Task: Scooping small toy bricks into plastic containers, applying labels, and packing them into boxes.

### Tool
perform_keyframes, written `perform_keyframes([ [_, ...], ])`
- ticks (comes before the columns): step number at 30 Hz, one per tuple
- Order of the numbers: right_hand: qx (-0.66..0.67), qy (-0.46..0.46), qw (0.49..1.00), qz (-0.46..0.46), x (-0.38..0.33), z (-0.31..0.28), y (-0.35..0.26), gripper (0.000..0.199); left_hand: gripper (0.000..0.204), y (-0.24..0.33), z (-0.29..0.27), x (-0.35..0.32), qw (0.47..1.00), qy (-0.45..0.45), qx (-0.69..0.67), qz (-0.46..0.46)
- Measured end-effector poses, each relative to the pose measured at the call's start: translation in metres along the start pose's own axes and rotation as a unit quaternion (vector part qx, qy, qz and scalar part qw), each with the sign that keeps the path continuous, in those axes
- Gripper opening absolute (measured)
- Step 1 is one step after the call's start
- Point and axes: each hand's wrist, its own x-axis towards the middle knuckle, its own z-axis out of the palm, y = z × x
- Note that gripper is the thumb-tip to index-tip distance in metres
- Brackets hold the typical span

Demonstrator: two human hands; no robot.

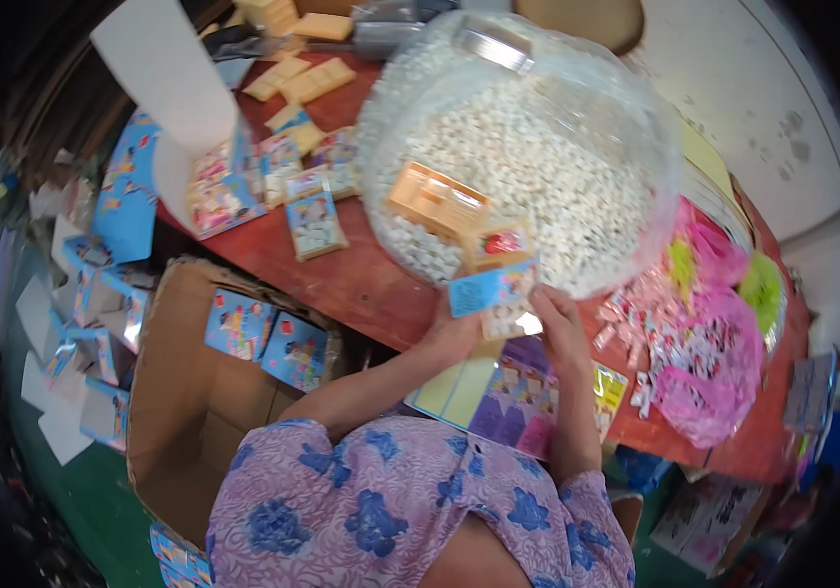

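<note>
My left hand (451,331) and my right hand (559,318) meet at the red table's near edge. Between them they hold a small packet (494,290) with a blue printed card and pale pieces showing; my fingers close on its two sides. Just beyond it, a small cream tray (484,257) with a red piece in it touches or overlaps the packet; I cannot tell whether it is held too. An orange compartment tray (437,199) lies on the small white pieces (547,167) that fill a big round container lined with clear plastic (378,127).
Filled packets (314,223) and cream trays (317,80) lie left on the table (273,257). An open printed box (224,186) stands there. A cardboard box (170,382) sits below. Pink bags (709,382) with small pieces are at right. Printed sheets (513,397) lie near my body.
</note>
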Motion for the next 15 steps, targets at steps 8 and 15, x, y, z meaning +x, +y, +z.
perform_keyframes([
  [8, 0.065, 0.094, 0.992, -0.046, -0.01, 0.013, 0.004, 0.019, 0.025, -0.011, 0.004, 0.004, 0.997, -0.023, -0.066, -0.039],
  [15, 0.017, 0.147, 0.984, -0.104, 0.001, 0.017, 0.007, 0.02, 0.038, 0.009, -0.001, 0.013, 0.997, -0.063, -0.036, -0.002],
])
